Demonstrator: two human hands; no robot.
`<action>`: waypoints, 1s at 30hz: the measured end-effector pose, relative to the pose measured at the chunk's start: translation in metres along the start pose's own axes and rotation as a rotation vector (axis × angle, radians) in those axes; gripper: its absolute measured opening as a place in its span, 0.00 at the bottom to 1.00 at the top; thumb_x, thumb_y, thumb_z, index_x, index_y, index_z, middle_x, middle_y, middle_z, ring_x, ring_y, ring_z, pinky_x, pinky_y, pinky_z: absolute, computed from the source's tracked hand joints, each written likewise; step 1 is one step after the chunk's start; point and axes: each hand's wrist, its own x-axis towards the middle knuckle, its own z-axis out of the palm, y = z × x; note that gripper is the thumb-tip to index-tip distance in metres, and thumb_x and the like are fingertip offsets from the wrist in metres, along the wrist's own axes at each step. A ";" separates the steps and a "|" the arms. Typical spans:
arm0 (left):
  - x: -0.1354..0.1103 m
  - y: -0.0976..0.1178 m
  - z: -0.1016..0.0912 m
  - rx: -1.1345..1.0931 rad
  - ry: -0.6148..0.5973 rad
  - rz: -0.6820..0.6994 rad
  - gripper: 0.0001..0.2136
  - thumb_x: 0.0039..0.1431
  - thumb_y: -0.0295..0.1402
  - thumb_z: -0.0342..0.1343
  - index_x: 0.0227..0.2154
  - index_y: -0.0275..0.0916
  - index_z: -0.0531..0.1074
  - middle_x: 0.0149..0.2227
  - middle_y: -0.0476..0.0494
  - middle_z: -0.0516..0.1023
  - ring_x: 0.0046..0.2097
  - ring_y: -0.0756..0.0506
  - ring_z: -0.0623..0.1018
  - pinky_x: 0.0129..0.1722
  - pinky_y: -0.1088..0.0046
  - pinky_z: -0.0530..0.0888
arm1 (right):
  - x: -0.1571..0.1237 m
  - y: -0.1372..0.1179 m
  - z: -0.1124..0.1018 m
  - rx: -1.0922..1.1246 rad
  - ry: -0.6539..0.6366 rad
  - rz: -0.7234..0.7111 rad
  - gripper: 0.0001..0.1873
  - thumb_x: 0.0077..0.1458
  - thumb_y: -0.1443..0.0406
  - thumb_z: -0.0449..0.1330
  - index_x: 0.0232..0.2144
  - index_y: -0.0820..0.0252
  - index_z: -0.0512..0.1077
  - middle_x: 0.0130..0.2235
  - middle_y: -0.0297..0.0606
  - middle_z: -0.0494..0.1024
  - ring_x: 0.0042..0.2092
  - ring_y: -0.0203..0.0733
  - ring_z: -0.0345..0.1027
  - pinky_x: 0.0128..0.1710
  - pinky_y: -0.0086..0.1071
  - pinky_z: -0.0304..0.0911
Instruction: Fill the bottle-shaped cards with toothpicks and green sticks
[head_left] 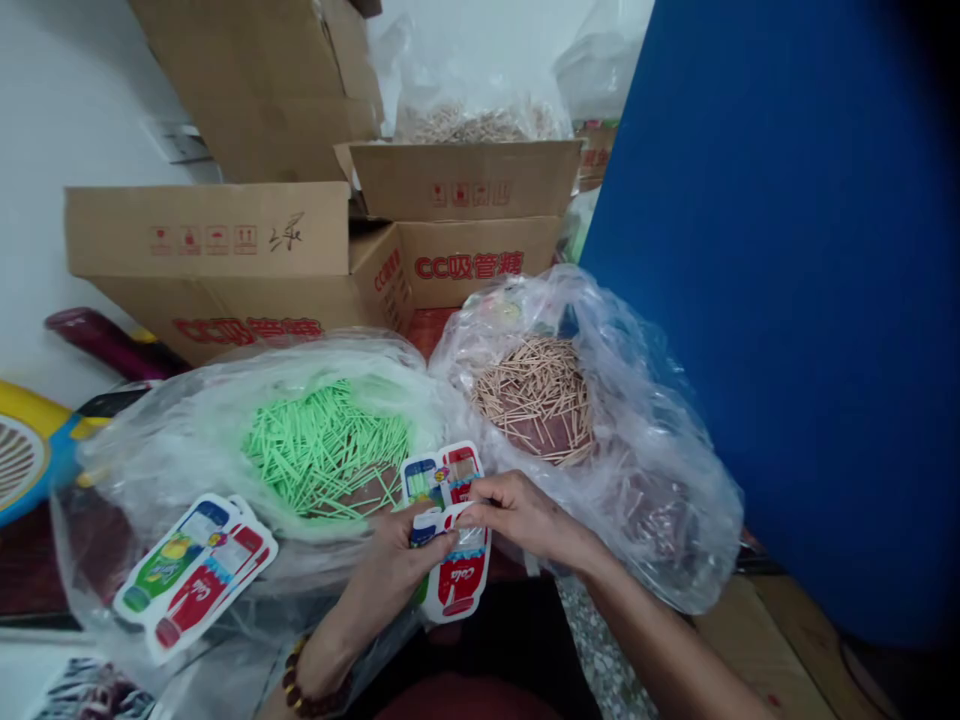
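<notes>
Between my hands is a bottle-shaped candy packet (pixel 459 585), printed with a red cola bottle and a green bottle. My left hand (pixel 409 560) grips its left side, thumb on top. My right hand (pixel 517 508) pinches its upper edge with thumb and forefinger. Part of the packet is hidden by my fingers. Just behind it is the top of another blue and red printed packet part (pixel 461 468); I cannot tell whether it is separate. Left of my hands, a small stack of similar packets (pixel 199 575) lies on clear plastic. Bright green sticks (pixel 322 450) and tan sticks (pixel 536 390) lie in open plastic bags.
Two open cardboard boxes (pixel 217 285) with red print stand behind the bags, with a taller carton (pixel 262 90) at the back. A blue panel (pixel 780 300) rises on the right. At the left edge is a yellow and blue object (pixel 45 450).
</notes>
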 end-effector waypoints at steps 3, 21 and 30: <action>0.003 -0.001 0.004 -0.053 -0.017 -0.032 0.10 0.53 0.36 0.61 0.36 0.37 0.76 0.34 0.46 0.81 0.34 0.44 0.76 0.36 0.72 0.72 | -0.003 -0.002 -0.003 0.053 0.032 -0.018 0.13 0.55 0.57 0.60 0.27 0.62 0.72 0.26 0.29 0.69 0.28 0.32 0.60 0.27 0.23 0.52; 0.003 0.007 0.014 -0.004 -0.071 -0.083 0.09 0.53 0.37 0.60 0.30 0.36 0.78 0.32 0.44 0.81 0.33 0.43 0.77 0.35 0.72 0.72 | 0.021 0.043 -0.120 -0.672 0.380 0.135 0.17 0.64 0.62 0.43 0.35 0.62 0.71 0.34 0.37 0.76 0.36 0.36 0.68 0.36 0.28 0.62; 0.001 -0.006 0.003 -0.072 -0.018 -0.134 0.10 0.51 0.37 0.62 0.28 0.35 0.77 0.29 0.44 0.81 0.30 0.44 0.76 0.33 0.71 0.72 | -0.007 0.099 -0.185 -1.167 0.210 0.417 0.23 0.53 0.73 0.51 0.51 0.59 0.68 0.44 0.48 0.74 0.38 0.44 0.69 0.37 0.34 0.60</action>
